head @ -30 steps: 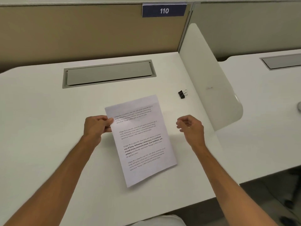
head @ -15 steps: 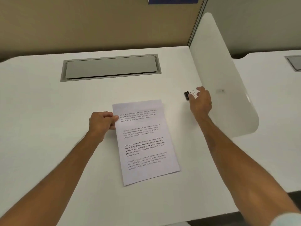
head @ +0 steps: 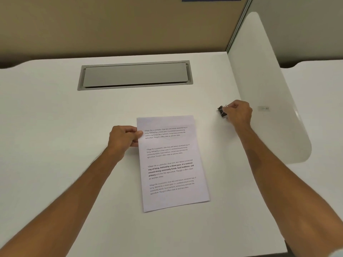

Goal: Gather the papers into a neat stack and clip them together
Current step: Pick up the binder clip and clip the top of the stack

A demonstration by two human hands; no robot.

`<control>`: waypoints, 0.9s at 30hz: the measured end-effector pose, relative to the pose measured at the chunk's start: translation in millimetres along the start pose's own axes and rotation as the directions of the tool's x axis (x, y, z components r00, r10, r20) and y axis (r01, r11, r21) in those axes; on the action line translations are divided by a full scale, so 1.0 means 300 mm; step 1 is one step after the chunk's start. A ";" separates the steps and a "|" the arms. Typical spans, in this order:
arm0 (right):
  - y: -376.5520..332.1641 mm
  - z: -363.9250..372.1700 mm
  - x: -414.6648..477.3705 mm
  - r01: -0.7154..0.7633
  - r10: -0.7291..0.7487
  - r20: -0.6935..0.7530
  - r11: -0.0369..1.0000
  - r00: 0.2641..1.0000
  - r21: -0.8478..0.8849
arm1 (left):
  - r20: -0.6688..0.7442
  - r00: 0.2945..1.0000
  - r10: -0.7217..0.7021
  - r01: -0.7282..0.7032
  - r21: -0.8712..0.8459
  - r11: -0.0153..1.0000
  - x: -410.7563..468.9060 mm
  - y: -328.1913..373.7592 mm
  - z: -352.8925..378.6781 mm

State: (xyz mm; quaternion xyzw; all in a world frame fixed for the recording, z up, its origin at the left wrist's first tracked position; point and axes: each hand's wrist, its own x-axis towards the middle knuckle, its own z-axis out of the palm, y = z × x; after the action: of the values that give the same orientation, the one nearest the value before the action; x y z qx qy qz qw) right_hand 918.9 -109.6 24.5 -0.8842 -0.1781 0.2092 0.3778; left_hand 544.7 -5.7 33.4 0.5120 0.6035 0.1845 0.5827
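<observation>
A stack of white printed papers (head: 172, 164) lies flat on the white desk (head: 55, 127), edges lined up. My left hand (head: 123, 137) pinches the stack's upper left edge, thumb on top. To the right of the stack's top, my right hand (head: 238, 114) has its fingertips closed on the wire handles of a small black binder clip (head: 222, 111). The clip sits at desk level, apart from the papers.
A grey cable hatch (head: 135, 75) is set into the desk behind the papers. A white rounded divider panel (head: 269, 86) stands along the desk's right edge, just beyond my right hand. A tan partition wall (head: 111, 25) closes the back.
My right hand reached from beside the papers to the binder clip and closed its fingers on it. My left hand kept its hold on the stack, which now lies straighter.
</observation>
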 end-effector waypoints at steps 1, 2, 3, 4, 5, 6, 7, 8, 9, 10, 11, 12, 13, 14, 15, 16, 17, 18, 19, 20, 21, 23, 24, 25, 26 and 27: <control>-0.005 0.000 -0.008 0.008 -0.010 0.036 0.999 0.999 0.040 | 0.005 1.000 0.001 -0.001 0.002 1.000 -0.001 0.002 0.000; -0.013 0.003 -0.018 0.011 -0.019 0.087 0.996 0.996 0.094 | 0.009 1.000 0.000 0.000 0.004 1.000 -0.001 0.004 0.000; -0.026 0.006 -0.033 0.006 -0.027 0.140 0.989 0.990 0.149 | 0.009 1.000 -0.002 0.002 0.005 1.000 -0.001 0.007 -0.001; -0.039 0.010 -0.048 0.002 -0.040 0.182 0.979 0.983 0.202 | 0.008 1.000 -0.004 0.004 0.006 1.000 -0.001 0.009 -0.003; -0.055 0.015 -0.064 -0.005 -0.051 0.217 0.969 0.975 0.249 | 0.005 1.000 -0.003 0.003 0.008 1.000 -0.002 0.012 -0.004; -0.070 0.021 -0.080 -0.014 -0.068 0.258 0.954 0.964 0.301 | 0.003 1.000 -0.001 0.001 0.011 1.000 -0.005 0.014 -0.004; -0.087 0.029 -0.095 -0.022 -0.089 0.301 0.938 0.949 0.346 | 0.001 1.000 0.002 -0.002 0.016 1.000 -0.008 0.017 -0.003; -0.103 0.037 -0.107 -0.023 -0.115 0.338 0.926 0.934 0.378 | 0.000 1.000 0.005 -0.005 0.020 1.000 -0.012 0.019 -0.002; -0.121 0.045 -0.121 -0.012 -0.140 0.365 0.923 0.921 0.386 | -0.001 1.000 0.006 -0.006 0.024 1.000 -0.017 0.019 0.001; -0.137 0.054 -0.132 0.008 -0.168 0.386 0.924 0.907 0.383 | -0.002 1.000 0.005 -0.005 0.028 1.000 -0.023 0.020 0.003; -0.154 0.060 -0.145 0.031 -0.195 0.408 0.927 0.892 0.375 | -0.004 1.000 0.004 -0.003 0.032 0.999 -0.027 0.020 0.004; -0.173 0.066 -0.157 0.055 -0.221 0.431 0.930 0.875 0.364 | -0.007 1.000 0.003 -0.003 0.038 0.999 -0.030 0.019 0.005; -0.193 0.071 -0.169 0.083 -0.246 0.450 0.933 0.859 0.351 | -0.010 1.000 0.004 -0.003 0.046 0.999 -0.035 0.019 0.006; -0.214 0.076 -0.179 0.116 -0.273 0.461 0.933 0.844 0.341 | -0.014 1.000 0.006 -0.005 0.053 0.999 -0.040 0.018 0.007; -0.236 0.082 -0.192 0.155 -0.303 0.465 0.931 0.832 0.330 | -0.021 1.000 0.008 -0.006 0.059 0.998 -0.046 0.019 0.009; -0.260 0.089 -0.207 0.202 -0.336 0.464 0.927 0.820 0.316 | -0.028 1.000 0.010 -0.008 0.062 0.998 -0.052 0.021 0.011; -0.286 0.098 -0.225 0.252 -0.370 0.465 0.921 0.804 0.297 | -0.035 0.999 0.014 -0.012 0.065 0.998 -0.057 0.022 0.012; -0.313 0.106 -0.245 0.302 -0.402 0.470 0.913 0.786 0.276 | -0.042 0.999 0.019 -0.016 0.066 0.998 -0.063 0.024 0.013; -0.340 0.116 -0.267 0.350 -0.431 0.477 0.902 0.766 0.253 | -0.049 0.998 0.025 -0.022 0.068 0.997 -0.068 0.025 0.014; -0.365 0.127 -0.289 0.395 -0.459 0.486 0.888 0.743 0.234 | -0.054 0.998 0.032 -0.028 0.071 0.997 -0.073 0.027 0.016; -0.388 0.140 -0.311 0.438 -0.487 0.496 0.872 0.719 0.221 | -0.060 0.997 0.040 -0.035 0.076 0.996 -0.078 0.027 0.017; -0.425 0.164 -0.348 0.521 -0.537 0.523 0.831 0.662 0.194 | -0.068 0.996 0.062 -0.056 0.086 0.995 -0.089 0.031 0.020; -0.440 0.175 -0.365 0.564 -0.556 0.541 0.807 0.630 0.173 | -0.069 0.995 0.075 -0.069 0.088 0.994 -0.095 0.033 0.022; -0.453 0.186 -0.381 0.607 -0.572 0.561 0.781 0.599 0.148 | -0.068 0.994 0.089 -0.082 0.090 0.993 -0.101 0.034 0.023; -0.465 0.194 -0.394 0.645 -0.581 0.581 0.754 0.570 0.121 | -0.068 0.993 0.100 -0.094 0.092 0.991 -0.105 0.035 0.025; -0.477 0.200 -0.405 0.678 -0.587 0.601 0.729 0.543 0.098 | -0.067 0.992 0.110 -0.104 0.096 0.990 -0.109 0.035 0.025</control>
State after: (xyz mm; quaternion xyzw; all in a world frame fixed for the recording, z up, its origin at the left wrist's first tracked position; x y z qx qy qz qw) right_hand 763.0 -38.3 121.6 -0.6717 -0.6088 0.3105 0.2860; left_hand 548.9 -31.5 56.8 0.5629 0.6037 0.2059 0.5256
